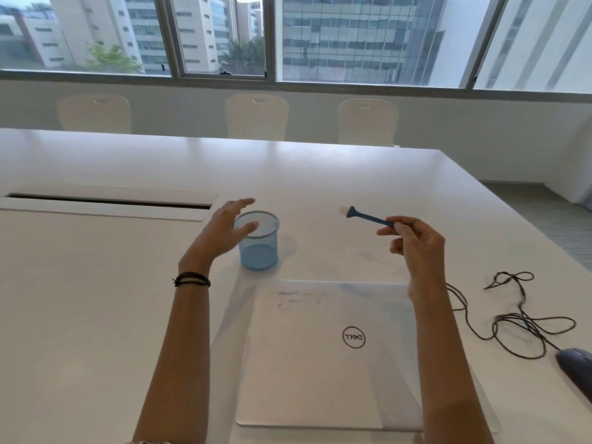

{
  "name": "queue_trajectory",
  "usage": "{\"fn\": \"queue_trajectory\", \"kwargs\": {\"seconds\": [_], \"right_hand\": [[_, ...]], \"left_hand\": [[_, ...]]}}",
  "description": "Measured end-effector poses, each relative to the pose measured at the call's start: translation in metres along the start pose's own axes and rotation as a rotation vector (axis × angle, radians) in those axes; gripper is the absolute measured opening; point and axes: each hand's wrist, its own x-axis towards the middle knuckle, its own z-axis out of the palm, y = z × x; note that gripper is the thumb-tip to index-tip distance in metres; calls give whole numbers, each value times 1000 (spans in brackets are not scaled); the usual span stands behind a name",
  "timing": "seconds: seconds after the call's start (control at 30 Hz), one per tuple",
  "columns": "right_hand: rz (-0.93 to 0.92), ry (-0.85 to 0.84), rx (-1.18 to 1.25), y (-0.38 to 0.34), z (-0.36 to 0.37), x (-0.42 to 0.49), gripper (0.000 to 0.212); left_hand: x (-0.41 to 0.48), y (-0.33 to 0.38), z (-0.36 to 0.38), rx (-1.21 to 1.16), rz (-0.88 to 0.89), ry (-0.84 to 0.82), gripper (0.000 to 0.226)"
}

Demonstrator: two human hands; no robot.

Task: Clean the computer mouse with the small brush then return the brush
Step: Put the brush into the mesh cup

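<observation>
Two hands were raised above the table (96, 283). The right hand (416, 241) pinched the small brush (368, 217) by its handle end, bristles beyond the fingertips. The left hand (221, 232) was spread open and held nothing, its fingers just beside the mesh cup (259, 251).

Left hand (224, 229) open, fingers spread, beside the cup (259, 245); right hand (413, 241) raised, pinched shut, right of cup.

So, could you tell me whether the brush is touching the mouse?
No, the right hand holds the small blue brush up, far from the dark corded mouse.
</observation>
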Motion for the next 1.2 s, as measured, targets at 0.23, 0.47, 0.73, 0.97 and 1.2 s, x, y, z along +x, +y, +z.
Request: {"fn": "queue_trajectory", "kwargs": {"seconds": [0.23,0.47,0.73,0.97,1.2], "right_hand": [[-33,-92,-11,3,52,1,15],[-34,-114,-63,13,100,7,4],[-86,-216,-288,35,140,17,11],[-74,-263,-460,45,165,21,9],[-101,-267,-589,47,173,16,18]], "left_hand": [[2,-10,12,24,-201,-124,69],[6,-7,17,-42,-306,-161,77],[4,-12,16,-103,-287,-177,78],[3,-16,14,-160,-280,-185,79],[1,-20,13,-213,-280,-175,77]]}}
